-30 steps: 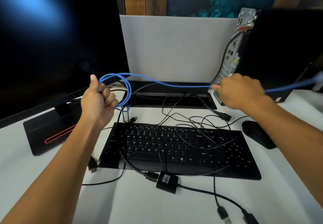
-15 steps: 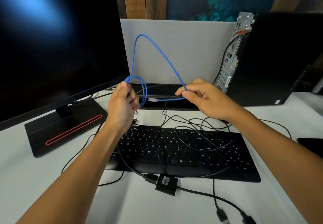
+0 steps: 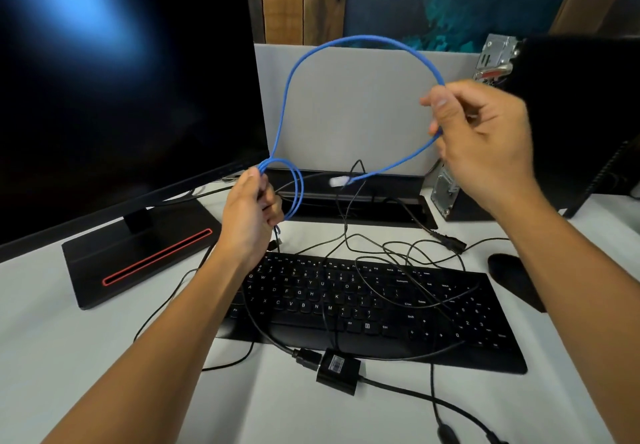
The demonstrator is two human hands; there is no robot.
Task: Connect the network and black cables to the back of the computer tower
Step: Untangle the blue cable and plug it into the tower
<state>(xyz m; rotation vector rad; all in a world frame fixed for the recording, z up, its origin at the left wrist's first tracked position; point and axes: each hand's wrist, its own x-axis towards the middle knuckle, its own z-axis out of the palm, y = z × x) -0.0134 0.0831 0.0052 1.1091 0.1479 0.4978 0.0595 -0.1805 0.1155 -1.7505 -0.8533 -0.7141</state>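
Blue network cable (image 3: 349, 41) mid-air above keyboard (image 3: 381, 312), plug (image 3: 337, 181) dangling free. Left hand (image 3: 249, 215) gripping coils, right hand (image 3: 485, 138) pinching loop. Not yet plugged into computer tower (image 3: 571, 114). Black cables (image 3: 398, 263) loose on desk, pending.

Soft, even light fell on the pale grey counter (image 3: 69, 357), leaving only faint shadows under the flat black plastic keyboard (image 3: 381, 308). A hazy blue glare spread across the dark glossy monitor screen (image 3: 104, 97). The right hand (image 3: 485, 142) was motion-blurred. Wide-angle distortion bowed the edges, and the black computer tower (image 3: 571, 114) sat in deep shadow.
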